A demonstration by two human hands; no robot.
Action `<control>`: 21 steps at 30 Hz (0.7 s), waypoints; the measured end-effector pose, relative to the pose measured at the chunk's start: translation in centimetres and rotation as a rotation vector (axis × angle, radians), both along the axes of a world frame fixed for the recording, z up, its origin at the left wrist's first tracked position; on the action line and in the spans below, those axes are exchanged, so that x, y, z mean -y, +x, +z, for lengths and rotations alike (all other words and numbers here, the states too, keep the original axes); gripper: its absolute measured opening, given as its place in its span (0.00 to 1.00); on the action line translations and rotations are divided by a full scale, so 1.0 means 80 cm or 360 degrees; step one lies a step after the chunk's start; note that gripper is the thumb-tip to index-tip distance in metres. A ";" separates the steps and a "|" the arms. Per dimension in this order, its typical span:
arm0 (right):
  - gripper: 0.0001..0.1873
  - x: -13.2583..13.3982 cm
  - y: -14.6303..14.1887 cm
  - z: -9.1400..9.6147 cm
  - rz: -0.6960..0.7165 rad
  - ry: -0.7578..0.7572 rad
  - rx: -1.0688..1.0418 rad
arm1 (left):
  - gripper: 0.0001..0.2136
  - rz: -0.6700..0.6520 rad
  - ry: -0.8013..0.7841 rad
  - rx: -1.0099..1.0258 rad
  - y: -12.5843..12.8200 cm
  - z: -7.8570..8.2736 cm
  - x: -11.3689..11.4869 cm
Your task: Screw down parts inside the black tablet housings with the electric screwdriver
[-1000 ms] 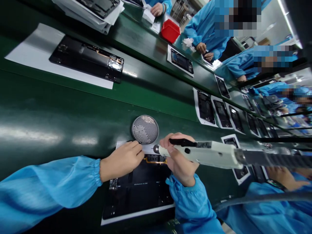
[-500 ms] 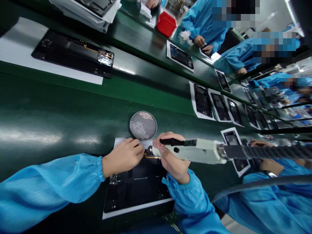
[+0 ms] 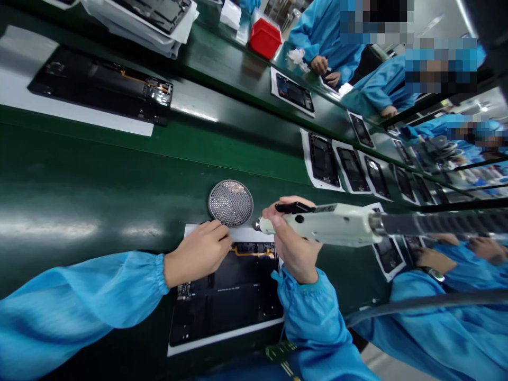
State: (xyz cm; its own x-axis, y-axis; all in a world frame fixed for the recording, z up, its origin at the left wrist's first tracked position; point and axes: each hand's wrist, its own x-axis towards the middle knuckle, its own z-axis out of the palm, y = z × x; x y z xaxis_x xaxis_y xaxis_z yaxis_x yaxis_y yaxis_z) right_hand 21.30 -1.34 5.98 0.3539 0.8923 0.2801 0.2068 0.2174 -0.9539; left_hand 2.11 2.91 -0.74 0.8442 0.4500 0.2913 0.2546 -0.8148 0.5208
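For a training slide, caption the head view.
Right hand holds electric screwdriver over black device housing; left hand beside it.

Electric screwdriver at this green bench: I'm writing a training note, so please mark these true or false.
1. The right hand holds the electric screwdriver. True.
2. The left hand grips the round perforated metal dish. False: it rests on the white paper, with the dish beside it.
3. An orange flex cable runs across the black panel. True.
4. The red box sits beside the black panel. False: it stands far off, on the farther bench.
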 end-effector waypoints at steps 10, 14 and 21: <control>0.21 -0.013 0.028 -0.002 -0.0200 -0.0064 0.0170 | 0.11 0.0054 0.0050 -0.0077 0.004 -0.009 -0.003; 0.25 0.032 0.012 -0.012 -0.0515 0.0158 0.0424 | 0.11 0.0066 0.0096 -0.0080 0.005 -0.010 -0.003; 0.04 0.069 -0.021 -0.041 0.0330 -0.0456 0.1201 | 0.11 0.0052 0.0198 -0.0067 0.005 -0.011 -0.002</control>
State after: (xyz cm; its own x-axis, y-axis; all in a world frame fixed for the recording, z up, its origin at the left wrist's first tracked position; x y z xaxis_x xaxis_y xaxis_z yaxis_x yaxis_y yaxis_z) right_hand 19.60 -6.85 2.71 -0.0173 0.9916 0.1285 0.7953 0.0916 -0.5993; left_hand 2.50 3.10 -1.65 0.8424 0.4399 0.3113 0.3015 -0.8635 0.4043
